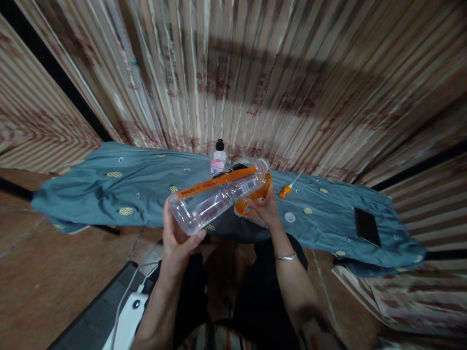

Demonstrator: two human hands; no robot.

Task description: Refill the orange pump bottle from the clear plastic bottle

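Observation:
A large clear plastic bottle [219, 194] with an orange label strip is tilted across the middle of the view, its neck up and to the right. My left hand [178, 238] is closed around its base. My right hand [264, 204] grips an orange container [262, 189], partly hidden behind the clear bottle's neck end. The bottle's mouth lies right by the orange container; whether they touch cannot be told. To the right, an orange pump head with a thin tube [286, 190] lies on the cloth. Nearer to me is a white round cap [290, 217].
A small bottle with a black top and pink label [219, 163] stands behind the clear bottle. A dark phone [367, 226] lies at the right of the blue-green cloth [91, 189]. A white device with a cable [129, 316] is low at left. Striped curtain hangs behind.

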